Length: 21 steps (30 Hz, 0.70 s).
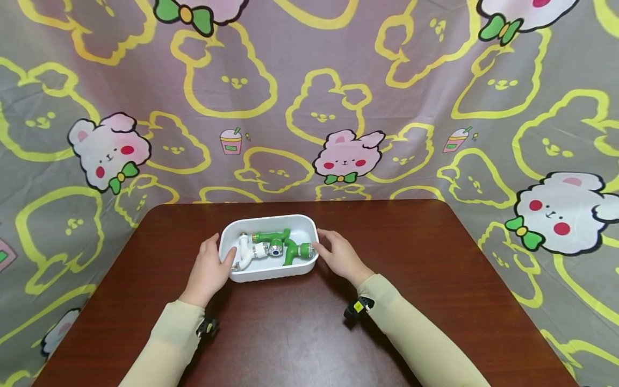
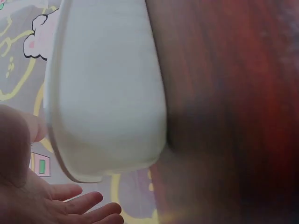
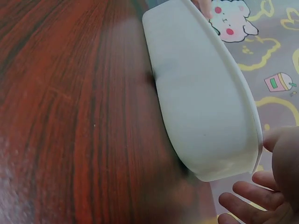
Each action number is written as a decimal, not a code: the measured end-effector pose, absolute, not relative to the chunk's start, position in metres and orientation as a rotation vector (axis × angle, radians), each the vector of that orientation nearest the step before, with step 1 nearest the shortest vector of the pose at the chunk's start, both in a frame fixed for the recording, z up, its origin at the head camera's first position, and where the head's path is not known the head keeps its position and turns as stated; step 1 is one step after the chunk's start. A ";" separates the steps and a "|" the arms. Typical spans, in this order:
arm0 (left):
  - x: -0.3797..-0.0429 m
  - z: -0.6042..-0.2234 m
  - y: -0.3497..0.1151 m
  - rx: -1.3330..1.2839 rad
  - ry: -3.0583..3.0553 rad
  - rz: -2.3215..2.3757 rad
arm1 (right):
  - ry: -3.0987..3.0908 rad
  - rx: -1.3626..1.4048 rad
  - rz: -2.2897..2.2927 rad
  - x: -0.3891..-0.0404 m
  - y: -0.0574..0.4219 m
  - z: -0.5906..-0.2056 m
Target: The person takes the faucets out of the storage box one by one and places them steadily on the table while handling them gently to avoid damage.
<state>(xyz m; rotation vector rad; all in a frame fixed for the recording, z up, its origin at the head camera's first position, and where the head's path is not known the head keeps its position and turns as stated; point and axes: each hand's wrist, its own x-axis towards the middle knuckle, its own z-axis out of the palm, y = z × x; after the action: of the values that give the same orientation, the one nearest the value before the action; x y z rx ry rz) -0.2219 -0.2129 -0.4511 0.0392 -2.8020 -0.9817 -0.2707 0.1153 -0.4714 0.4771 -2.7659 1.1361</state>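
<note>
A white plastic tub (image 1: 271, 276) stands on the table, slightly askew. Inside it lie a white tap (image 1: 245, 253) on the left, a green tap (image 1: 271, 236) towards the back and another green tap (image 1: 292, 250) on the right. My left hand (image 1: 208, 273) is at the tub's left end, thumb at the rim and fingers spread out straight past the corner in the left wrist view. At the opposite end is my right hand (image 1: 343, 257), its thumb over the rim and its fingers loosely extended beside the end wall. Both wrist views show only the tub's outer wall, with the taps hidden.
The brown wooden table (image 1: 300, 333) extends around the tub on all sides. Close behind its back edge hangs a patterned cloth (image 1: 290, 123), which also runs along both sides. A small wrist camera (image 1: 358, 308) sits under the right cuff, another (image 1: 208, 328) under the left.
</note>
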 end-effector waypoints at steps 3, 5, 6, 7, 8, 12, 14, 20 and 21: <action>-0.222 -0.454 -0.215 0.078 -2.828 -1.084 | -2.769 0.460 1.183 -0.271 0.115 -0.472; -0.222 -0.456 -0.216 0.097 -2.817 -1.183 | -2.773 0.448 1.212 -0.270 0.114 -0.472; -0.222 -0.456 -0.216 0.103 -2.807 -1.234 | -2.775 0.443 1.228 -0.270 0.114 -0.473; -0.222 -0.457 -0.216 0.106 -2.795 -1.281 | -2.773 0.441 1.237 -0.270 0.114 -0.473; -0.222 -0.458 -0.216 0.109 -2.783 -1.325 | -2.769 0.439 1.243 -0.270 0.114 -0.473; -0.222 -0.460 -0.214 0.103 -2.734 -1.439 | -2.754 0.439 1.268 -0.269 0.113 -0.473; -0.223 -0.461 -0.213 0.101 -2.720 -1.469 | -2.748 0.440 1.283 -0.270 0.112 -0.472; -0.223 -0.460 -0.211 0.117 -2.721 -1.481 | -2.735 0.431 1.318 -0.270 0.111 -0.471; -0.223 -0.460 -0.211 0.122 -2.724 -1.476 | -2.733 0.429 1.322 -0.269 0.110 -0.471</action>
<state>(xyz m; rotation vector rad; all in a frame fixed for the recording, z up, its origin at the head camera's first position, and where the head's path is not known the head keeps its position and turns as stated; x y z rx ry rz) -0.2225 -0.2108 -0.4596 0.1216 -2.7244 -1.4762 -0.2694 0.1102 -0.4706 0.4292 -2.7330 1.3221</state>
